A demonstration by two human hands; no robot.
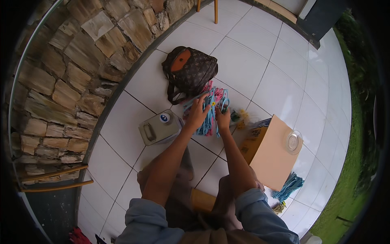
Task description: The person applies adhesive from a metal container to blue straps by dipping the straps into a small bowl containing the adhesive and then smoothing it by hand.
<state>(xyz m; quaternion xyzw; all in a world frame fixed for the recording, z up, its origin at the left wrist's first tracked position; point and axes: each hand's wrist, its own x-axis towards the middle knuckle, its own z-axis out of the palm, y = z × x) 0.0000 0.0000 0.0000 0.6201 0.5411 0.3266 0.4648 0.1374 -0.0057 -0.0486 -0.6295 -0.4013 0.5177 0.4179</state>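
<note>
Sleeves (pixel 146 217) nearest; hands (pixel 197 114) on strips (pixel 211 118); tiles (pixel 321 122) past box (pixel 268 154) edge

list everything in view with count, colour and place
backpack: 1, dark brown, orange patch, upper middle
strips: 1 pile, blue and pink, at hands
container: 1, grey, left of hands
box: 1, tan, right
dish: 1, clear, on box
small items: count unclear, yellowish, between strips and box
bundle: 1, teal, beside box
wall: 1, brown stone, left
floor: 1, white tiles, throughout
lawn: 1, green, far right
bars: 2, brown, lower left
sleeves: 2, blue, lower edge
left hand: 1, at strips
right hand: 1, at strips
</note>
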